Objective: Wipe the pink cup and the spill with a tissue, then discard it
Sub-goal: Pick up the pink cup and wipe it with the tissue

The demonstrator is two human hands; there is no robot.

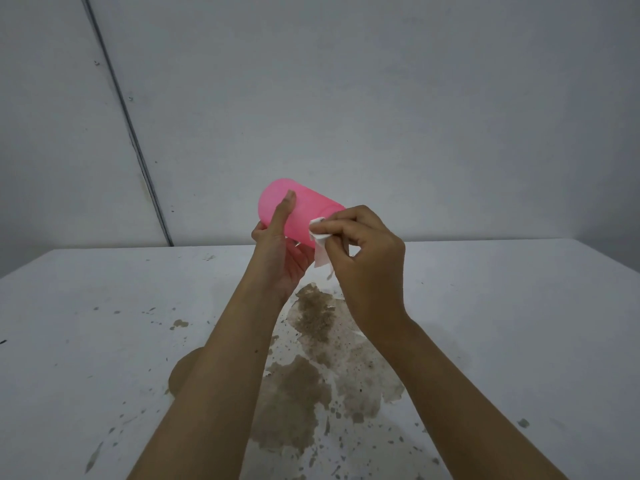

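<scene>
The pink cup (304,211) is held up in the air above the table, lying on its side with its base pointing up and to the left. My left hand (280,251) grips it from below, thumb stretched along its side. My right hand (367,258) pinches a crumpled white tissue (319,242) against the cup's lower right end, near the rim. Below both hands a large brown spill (311,362) spreads over the white table, with a wet, soaked patch in its middle and many small splashes around it.
The white table (502,306) reaches to a plain grey wall (381,98) behind it. A dark seam or rail (128,116) runs diagonally down the wall at the left. Small brown specks dot the table's left side (178,323).
</scene>
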